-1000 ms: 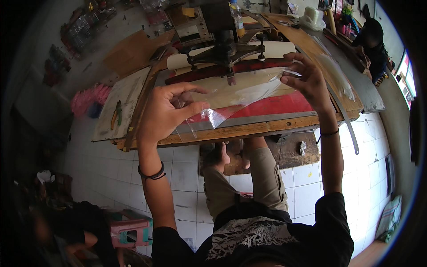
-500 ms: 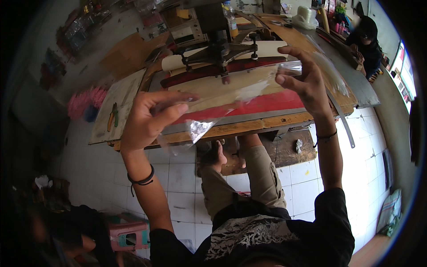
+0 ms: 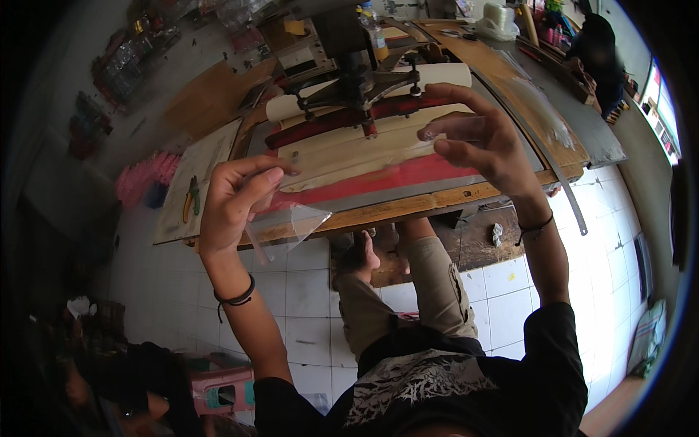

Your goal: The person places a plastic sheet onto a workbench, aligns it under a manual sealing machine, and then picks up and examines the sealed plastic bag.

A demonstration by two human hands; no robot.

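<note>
Between my hands hangs a clear plastic sheet (image 3: pixel 297 224), its loose corner drooping past the table's front edge. My left hand (image 3: pixel 231 202) pinches it at the left with thumb and forefinger. At the right, my right hand (image 3: pixel 489 149) holds the other end between a bent thumb and fingers, forefinger raised. Under the sheet are a cream pad (image 3: pixel 328 162) and a red strip (image 3: pixel 393 177) on the machine's bed. Just beyond stands a dark press head (image 3: pixel 357 91) carrying a long red bar (image 3: pixel 320 125). How much sheet touches the pad is hard to see.
A cream roll (image 3: pixel 448 75) lies behind the red bar. Pliers (image 3: pixel 191 198) rest on the left board, and a metal strip (image 3: pixel 571 200) overhangs the right table edge. Further right sits another person (image 3: pixel 593 65); a second person (image 3: pixel 156 386) is at lower left beside a pink stool (image 3: pixel 218 390).
My right hand has moved slightly left and down, bringing my hands closer together. The plastic has sunk from a taut slant, and its loose corner now hangs by my left hand.
</note>
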